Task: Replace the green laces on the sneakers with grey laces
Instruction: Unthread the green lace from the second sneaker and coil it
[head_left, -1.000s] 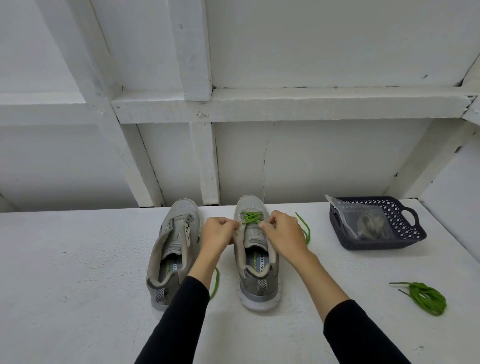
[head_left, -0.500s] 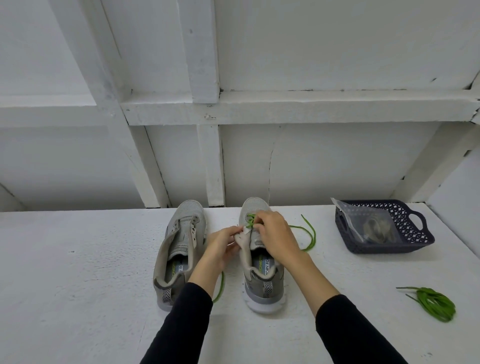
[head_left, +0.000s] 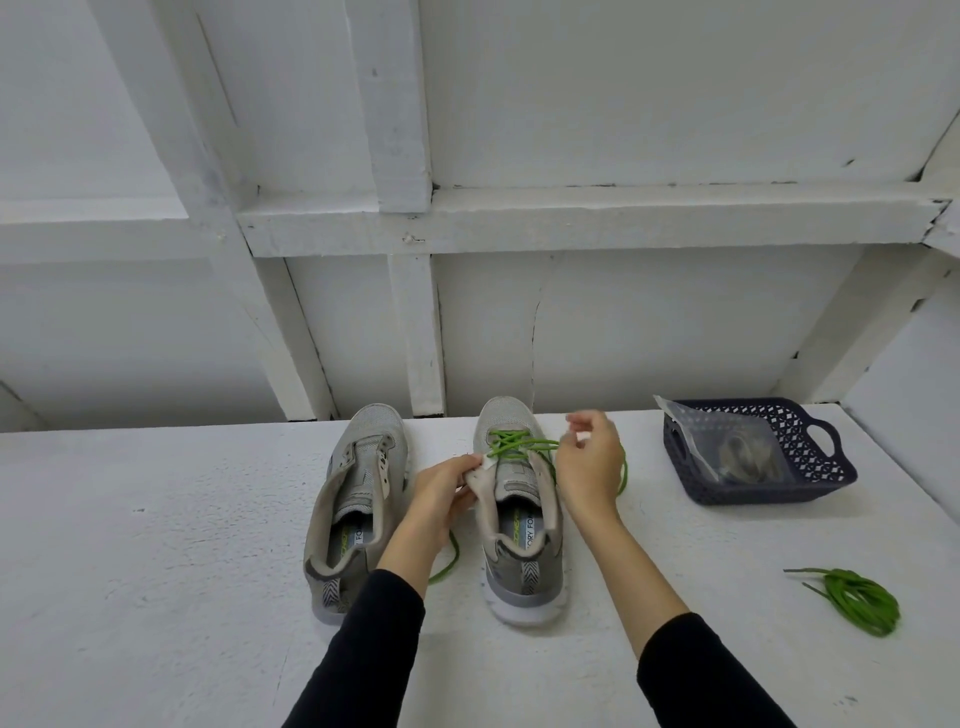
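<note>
Two grey sneakers stand side by side on the white table, toes away from me. The left sneaker has no lace. The right sneaker still carries a green lace in its front eyelets, with loose ends trailing on both sides. My left hand pinches the left eyelet flap of the right sneaker. My right hand is at the shoe's right side, blurred, pinching a strand of the green lace pulled out to the right.
A dark blue plastic basket at the back right holds a clear bag with greyish laces inside. A bundled green lace lies on the table at the right. White wooden wall framing rises behind the table.
My right hand has moved from over the tongue out to the right, drawing the green lace strand out. My left hand stays on the shoe's left flap.
</note>
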